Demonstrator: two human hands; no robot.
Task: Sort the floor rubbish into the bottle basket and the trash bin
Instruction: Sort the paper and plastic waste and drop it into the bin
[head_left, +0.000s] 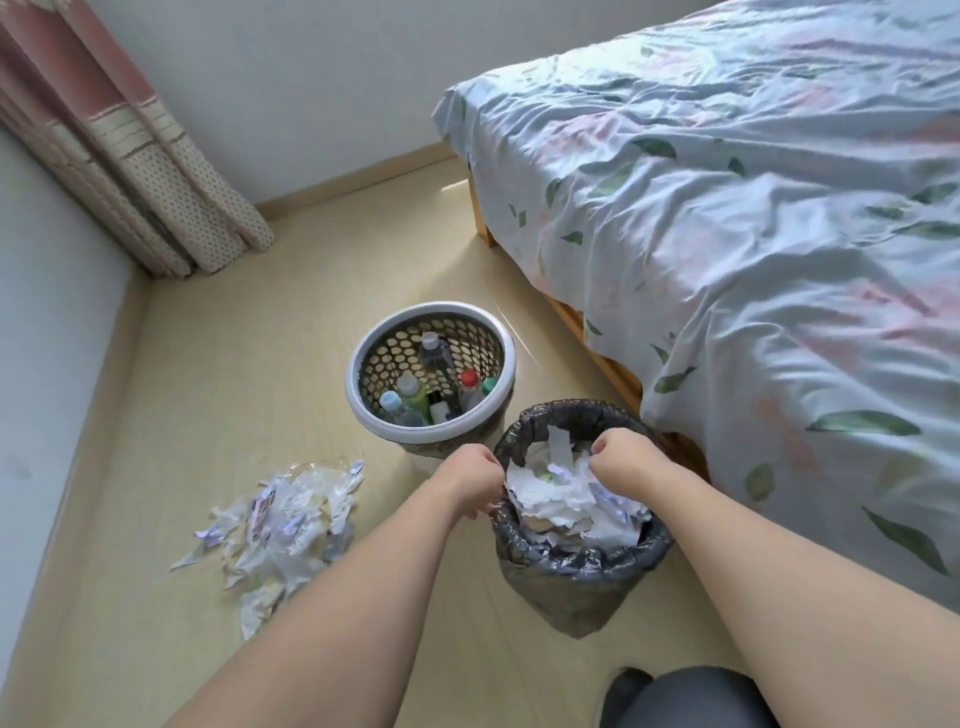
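Note:
The trash bin (571, 582), lined with a black bag, stands on the floor in front of me, heaped with white paper scraps (561, 499). My left hand (470, 480) grips the bin's left rim and bag edge. My right hand (621, 462) is curled into a fist on top of the paper inside the bin. Behind the bin stands the round perforated bottle basket (363, 400) with several plastic bottles (436, 358) in it. A pile of paper and plastic rubbish (283, 530) lies on the floor to the left.
A bed (753, 234) with a leaf-print sheet fills the right side, close to the bin. A curtain (130, 156) hangs in the far left corner by the wall. My knee (691, 696) shows at the bottom edge.

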